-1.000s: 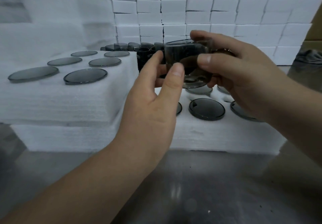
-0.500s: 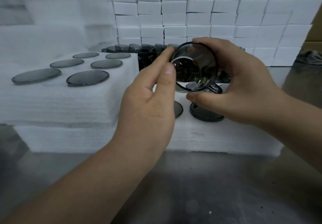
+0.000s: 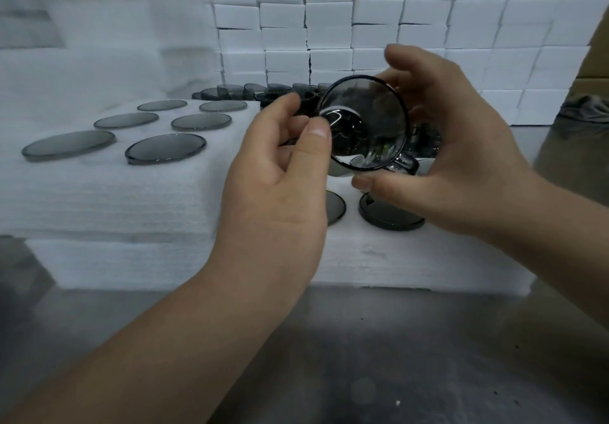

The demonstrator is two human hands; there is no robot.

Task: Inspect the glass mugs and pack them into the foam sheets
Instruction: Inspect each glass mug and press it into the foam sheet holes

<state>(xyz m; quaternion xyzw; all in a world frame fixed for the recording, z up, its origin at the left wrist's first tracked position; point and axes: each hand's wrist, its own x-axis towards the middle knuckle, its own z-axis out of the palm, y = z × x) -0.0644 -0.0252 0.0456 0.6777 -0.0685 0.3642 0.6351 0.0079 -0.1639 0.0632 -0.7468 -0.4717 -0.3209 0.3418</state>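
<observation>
Glass mug (image 3: 364,123) is held up above the foam, tipped on its side with the open mouth facing me; the handle sits at its 5 o'clock.

Left hand (image 3: 276,186) — thumb and forefinger pinch the rim at 9 o'clock; the other fingers are hidden behind.

Right hand (image 3: 461,146) cups the body, with the thumb under the rim at 6 o'clock and the fingers arched over at 1 o'clock.

At 9 o'clock from the mug is a raised foam stack (image 3: 99,192) with six grey discs (image 3: 164,148) set in its top. At 6 o'clock is the lower foam sheet (image 3: 412,258) — two dark discs (image 3: 390,214) are seated in it. Loose mugs (image 3: 250,90) stand at 11 o'clock, before a wall of foam blocks (image 3: 362,28).
</observation>
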